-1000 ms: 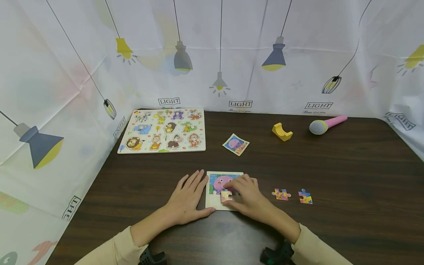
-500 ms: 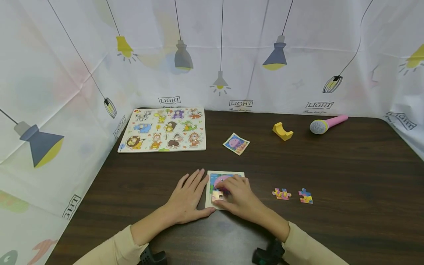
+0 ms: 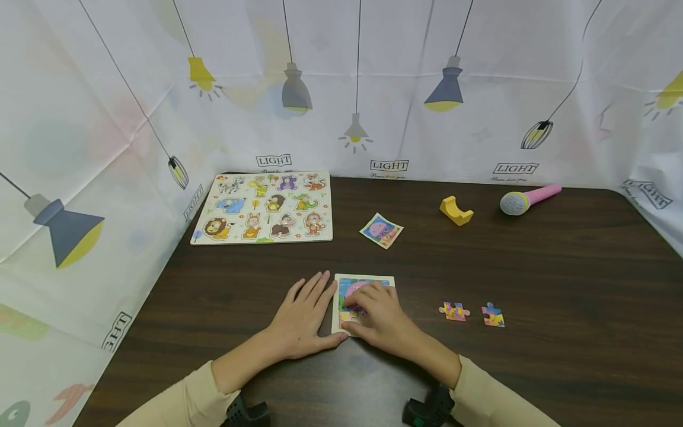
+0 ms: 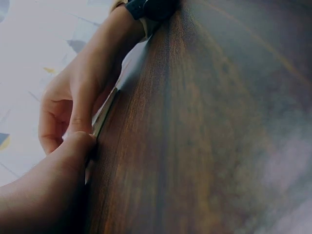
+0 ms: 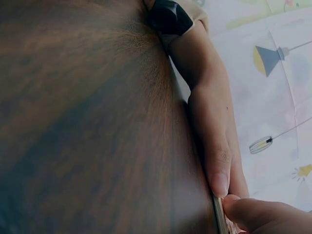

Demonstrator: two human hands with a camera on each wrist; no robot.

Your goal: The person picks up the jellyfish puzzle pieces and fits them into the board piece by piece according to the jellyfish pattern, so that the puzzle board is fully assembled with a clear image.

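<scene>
A small framed jigsaw puzzle board (image 3: 373,276) lies on the table before me, showing a pink cartoon figure on blue in its upper part. My left hand (image 3: 304,317) rests flat with fingers spread, its thumb and index fingertip at the board's left edge. Over the board's right side, my right hand (image 3: 381,317) pinches a jigsaw piece (image 3: 348,316) at the lower left of the frame; its fingers hide much of the picture. In the right wrist view, the left thumb and the right thumb meet at the board's edge (image 5: 219,214).
Two loose jigsaw pieces, one (image 3: 455,311) nearer and one (image 3: 493,315) farther right, lie right of the board. Behind stand a picture card (image 3: 381,230), an animal puzzle board (image 3: 261,210), a yellow curved block (image 3: 456,211) and a pink toy microphone (image 3: 528,200). A printed cloth (image 3: 320,35) borders the table.
My right hand has moved left across the board with the jigsaw piece, which now lies lower left in the frame with its picture side visible. My left hand has stayed in place.
</scene>
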